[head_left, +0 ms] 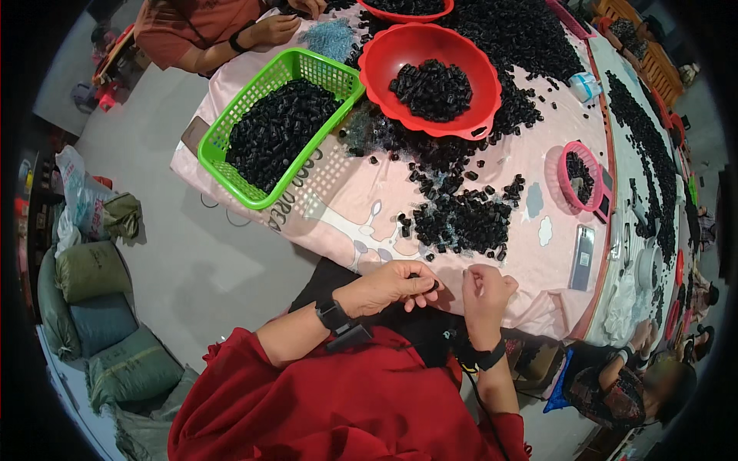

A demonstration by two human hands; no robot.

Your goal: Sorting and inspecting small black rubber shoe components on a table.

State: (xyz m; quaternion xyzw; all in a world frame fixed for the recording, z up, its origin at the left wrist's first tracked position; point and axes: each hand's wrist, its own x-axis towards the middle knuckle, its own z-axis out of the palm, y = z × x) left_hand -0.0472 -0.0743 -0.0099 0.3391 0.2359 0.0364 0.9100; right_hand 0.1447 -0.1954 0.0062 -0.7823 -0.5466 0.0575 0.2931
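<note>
My left hand (388, 286) is closed, pinching a small black cylindrical piece (435, 285) between thumb and fingers. Just to its right, my right hand (486, 296) is raised with its fingertips pressed together; whatever may be in that pinch is too small to make out. Both hands are at the table's near edge, a little apart. Beyond them lies a loose heap of the same black pieces (461, 224) on the pink patterned tablecloth (338, 223).
A green basket (250, 201) and a red bowl (377, 61) hold black pieces, as does a small pink basket (566, 184). A phone (583, 257) lies at right. Clear bits (329, 38) sit near another person's hand (275, 31). Stuffed sacks (127, 365) fill the left.
</note>
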